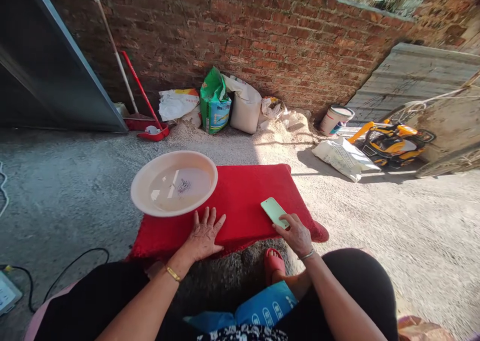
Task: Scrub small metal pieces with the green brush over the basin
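On the red cloth my left hand lies flat with its fingers spread, holding nothing. Its fingertips are close to the near rim of a pale pink basin, which holds water and stands on the left part of the cloth. A dark patterned patch shows in the middle of the basin's bottom. To the right lies a thin, pale green phone, slanted on the cloth. The thumb and fingers of my right hand pinch its near end.
Against the brick wall stand a green bag, a white sack and a red dustpan. A paint bucket, a flat sack and a yellow-black toy vehicle are at the right. A power strip lies lower left.
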Demonstrator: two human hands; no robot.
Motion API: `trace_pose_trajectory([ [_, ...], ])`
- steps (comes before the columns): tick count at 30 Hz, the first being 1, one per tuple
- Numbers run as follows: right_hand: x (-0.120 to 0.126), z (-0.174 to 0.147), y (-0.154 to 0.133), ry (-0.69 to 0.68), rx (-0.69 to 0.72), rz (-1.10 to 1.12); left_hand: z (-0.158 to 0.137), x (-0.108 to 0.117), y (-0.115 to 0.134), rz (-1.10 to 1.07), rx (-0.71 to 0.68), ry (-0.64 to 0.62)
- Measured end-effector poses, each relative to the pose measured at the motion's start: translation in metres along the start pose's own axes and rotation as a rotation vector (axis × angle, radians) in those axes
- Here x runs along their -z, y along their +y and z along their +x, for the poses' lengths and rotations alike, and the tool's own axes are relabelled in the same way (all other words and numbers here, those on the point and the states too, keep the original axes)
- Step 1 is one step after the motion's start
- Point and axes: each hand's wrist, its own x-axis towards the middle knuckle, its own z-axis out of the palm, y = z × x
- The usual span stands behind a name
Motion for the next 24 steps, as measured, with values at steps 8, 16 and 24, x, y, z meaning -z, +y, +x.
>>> trace_pose_trajectory([
  [8,0.032,0.009,0.054,0.201,-0.441,-0.113,0.001,-0.003,0.000,-0.010,-0.005,-0.004],
  [16,-0.022,0.003,-0.040,-0.040,0.145,0.065,0.002,-0.004,-0.003,0.033,0.002,-0.004],
  [24,0.017,0.019,0.025,0.079,-0.377,0.000,0.002,-0.002,-0.001,0.050,-0.007,-0.007],
])
